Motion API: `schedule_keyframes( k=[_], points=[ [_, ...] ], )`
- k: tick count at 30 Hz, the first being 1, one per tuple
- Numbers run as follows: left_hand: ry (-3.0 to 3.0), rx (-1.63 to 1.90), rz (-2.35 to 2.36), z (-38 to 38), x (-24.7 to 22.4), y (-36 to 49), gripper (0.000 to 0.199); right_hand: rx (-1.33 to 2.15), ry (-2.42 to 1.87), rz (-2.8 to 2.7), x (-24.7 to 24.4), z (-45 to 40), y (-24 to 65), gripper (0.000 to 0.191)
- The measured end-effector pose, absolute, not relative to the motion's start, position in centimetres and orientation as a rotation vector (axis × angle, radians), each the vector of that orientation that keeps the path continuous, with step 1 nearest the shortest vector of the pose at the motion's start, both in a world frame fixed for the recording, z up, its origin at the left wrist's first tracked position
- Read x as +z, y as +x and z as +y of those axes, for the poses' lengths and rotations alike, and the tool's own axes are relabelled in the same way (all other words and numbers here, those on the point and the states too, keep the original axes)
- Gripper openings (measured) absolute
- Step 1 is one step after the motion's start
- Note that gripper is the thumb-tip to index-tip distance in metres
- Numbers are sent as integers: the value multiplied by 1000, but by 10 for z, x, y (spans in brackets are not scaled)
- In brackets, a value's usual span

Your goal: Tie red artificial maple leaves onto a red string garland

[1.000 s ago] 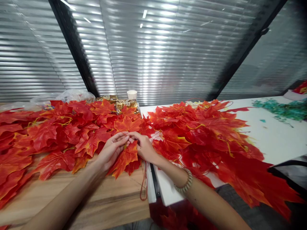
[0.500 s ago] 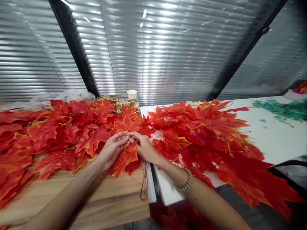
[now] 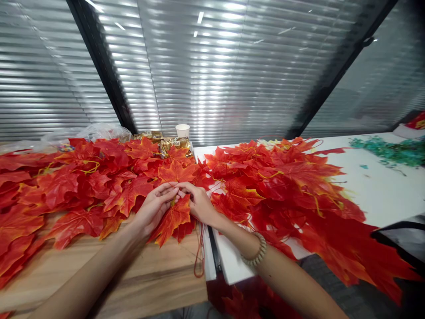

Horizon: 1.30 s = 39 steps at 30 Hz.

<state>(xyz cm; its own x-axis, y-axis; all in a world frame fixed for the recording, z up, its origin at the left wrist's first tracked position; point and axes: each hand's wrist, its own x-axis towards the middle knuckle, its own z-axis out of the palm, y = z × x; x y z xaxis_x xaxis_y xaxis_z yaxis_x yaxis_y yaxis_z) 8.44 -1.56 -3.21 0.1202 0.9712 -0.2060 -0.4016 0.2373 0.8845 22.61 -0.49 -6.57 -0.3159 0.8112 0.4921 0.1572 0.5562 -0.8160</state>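
Note:
My left hand (image 3: pixel 156 206) and my right hand (image 3: pixel 201 204) meet at the fingertips in a close pinch. Between them is the stem end of a red-orange artificial maple leaf (image 3: pixel 175 219), whose blade hangs down below my fingers. The exact grip is partly hidden by the fingers, and any thread in it is too fine to make out. A thin red cord (image 3: pixel 199 262) dangles in a loop below my right hand, over the table edge. More artificial maple leaves lie around both hands, with one leaf (image 3: pixel 177 171) just beyond my fingertips.
Heaps of red leaves cover the wooden table (image 3: pixel 159 283) at left and the white table (image 3: pixel 392 190) at right. A paper cup (image 3: pixel 182 130), gold packets (image 3: pixel 174 146) and clear plastic bags (image 3: pixel 104 132) stand behind. Green foliage (image 3: pixel 393 150) lies far right, before the blinds.

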Motion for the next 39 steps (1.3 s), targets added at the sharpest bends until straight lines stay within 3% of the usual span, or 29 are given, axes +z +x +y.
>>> schedule_keyframes(
  k=[39],
  points=[
    [771, 1161, 944, -17, -31, 85, 16, 778, -837, -1848, -65, -5, 227, 46]
  ],
)
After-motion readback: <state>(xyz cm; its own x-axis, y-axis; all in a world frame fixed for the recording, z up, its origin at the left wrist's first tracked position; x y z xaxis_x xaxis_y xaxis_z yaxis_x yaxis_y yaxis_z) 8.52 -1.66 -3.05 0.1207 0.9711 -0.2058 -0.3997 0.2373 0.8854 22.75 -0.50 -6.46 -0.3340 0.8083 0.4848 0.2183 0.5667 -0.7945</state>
